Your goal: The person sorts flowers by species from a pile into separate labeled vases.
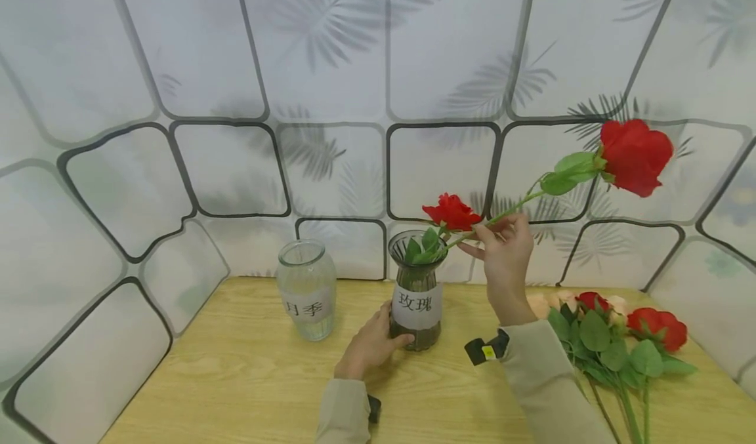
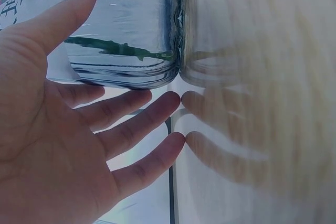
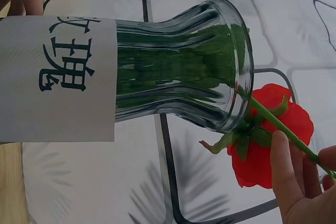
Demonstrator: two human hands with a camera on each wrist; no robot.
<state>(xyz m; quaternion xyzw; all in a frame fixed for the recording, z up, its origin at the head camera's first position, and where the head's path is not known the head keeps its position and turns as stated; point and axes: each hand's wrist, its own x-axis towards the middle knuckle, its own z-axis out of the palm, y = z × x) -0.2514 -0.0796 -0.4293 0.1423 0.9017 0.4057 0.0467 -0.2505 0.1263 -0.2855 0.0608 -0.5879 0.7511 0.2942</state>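
My right hand (image 1: 509, 254) pinches the stem of a long red rose (image 1: 636, 157), its bloom tilted up to the right. The stem's lower end goes into the mouth of a ribbed, smoky glass vase (image 1: 416, 277), which bears a white label with Chinese characters. Another red rose (image 1: 451, 212) stands in that vase, leaning right. Against the vase's lower left side rests my left hand (image 1: 372, 345). In the left wrist view its thumb (image 2: 79, 6) lies over the glass while the fingers stretch out, spread, near the base. A green stem end shows inside the glass.
A clear glass vase (image 1: 304, 280) with a label of its own stands to the left. Red and pale peach flowers (image 1: 596, 336) with green leaves lie at the right of the wooden table (image 1: 248, 378). A patterned wall covering (image 1: 336, 168) rises behind.
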